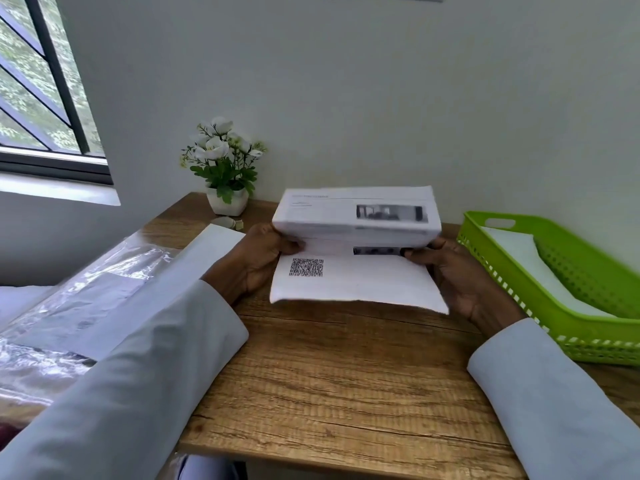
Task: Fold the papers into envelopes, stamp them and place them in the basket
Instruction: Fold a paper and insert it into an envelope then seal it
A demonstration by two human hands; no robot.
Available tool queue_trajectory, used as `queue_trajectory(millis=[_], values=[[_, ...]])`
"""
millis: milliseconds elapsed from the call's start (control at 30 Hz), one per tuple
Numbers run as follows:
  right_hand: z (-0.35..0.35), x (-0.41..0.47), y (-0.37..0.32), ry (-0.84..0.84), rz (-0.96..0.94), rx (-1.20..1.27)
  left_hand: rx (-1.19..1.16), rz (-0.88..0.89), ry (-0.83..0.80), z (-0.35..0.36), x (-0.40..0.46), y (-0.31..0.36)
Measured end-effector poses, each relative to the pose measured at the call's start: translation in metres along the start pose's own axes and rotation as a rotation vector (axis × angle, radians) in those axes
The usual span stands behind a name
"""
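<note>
White printed paper point(356, 258), partly folded: top flap curled over toward the wearer, showing faint text lines and a blurred dark photo strip; lower panel flat, with a square code block near its left side. Print too smeared to read.

Held between both hands, raised just above the wooden table point(329, 375). Left hand point(256, 258) at the paper's left edge, fingers closed on the fold, thumb on top of the crease. Right hand point(457, 271) at the right edge, fingertips pinching the same fold; the rest of its fingers tucked behind the sheet, out of sight.

Green basket point(568, 327) just right of the right hand, a white folded sheet point(519, 258) lying inside; its far right end cut off by the frame. Left of the left hand, a stack of white sheets point(194, 271) and a crinkled clear plastic wrap point(52, 341), contents hard to make out. Beyond the left hand, against the wall, a small white pot of flowers point(225, 168), with small pale roundish objects at its base too blurred to identify. Pale sleeves point(121, 393) covering both forearms.
</note>
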State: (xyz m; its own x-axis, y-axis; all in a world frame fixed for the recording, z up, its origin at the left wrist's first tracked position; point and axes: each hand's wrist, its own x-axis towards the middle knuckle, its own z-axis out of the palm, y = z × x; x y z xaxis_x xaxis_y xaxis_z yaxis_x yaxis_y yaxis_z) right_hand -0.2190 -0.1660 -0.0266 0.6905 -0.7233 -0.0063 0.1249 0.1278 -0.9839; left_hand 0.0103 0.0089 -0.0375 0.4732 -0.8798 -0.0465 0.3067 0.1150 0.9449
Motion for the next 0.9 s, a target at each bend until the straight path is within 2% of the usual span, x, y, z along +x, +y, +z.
queue_trajectory(millis=[167,267,400,600,667,733,833,900], values=[[0.0,0.001,0.005,0.034,-0.025,-0.117,-0.039,0.031,-0.021,0.0,0.002,-0.003],[-0.003,-0.006,0.001,-0.023,-0.004,-0.12,-0.005,-0.037,0.013,0.004,-0.001,0.001],[-0.004,-0.007,0.0,-0.063,-0.006,-0.132,0.039,-0.087,-0.021,0.003,-0.005,0.001],[0.002,-0.013,-0.01,-0.013,0.006,-0.036,0.037,-0.016,0.053,0.014,-0.014,0.009],[0.002,-0.011,-0.01,0.012,-0.001,0.005,-0.052,-0.002,0.072,0.015,-0.012,0.009],[0.003,-0.011,-0.01,0.065,-0.039,0.028,-0.064,-0.026,0.05,0.015,-0.012,0.008],[0.005,-0.011,-0.012,0.12,-0.105,0.074,0.131,-0.104,-0.092,0.015,-0.015,0.006],[0.005,-0.01,-0.012,0.15,-0.128,0.124,0.121,-0.122,-0.14,0.017,-0.015,0.003]])
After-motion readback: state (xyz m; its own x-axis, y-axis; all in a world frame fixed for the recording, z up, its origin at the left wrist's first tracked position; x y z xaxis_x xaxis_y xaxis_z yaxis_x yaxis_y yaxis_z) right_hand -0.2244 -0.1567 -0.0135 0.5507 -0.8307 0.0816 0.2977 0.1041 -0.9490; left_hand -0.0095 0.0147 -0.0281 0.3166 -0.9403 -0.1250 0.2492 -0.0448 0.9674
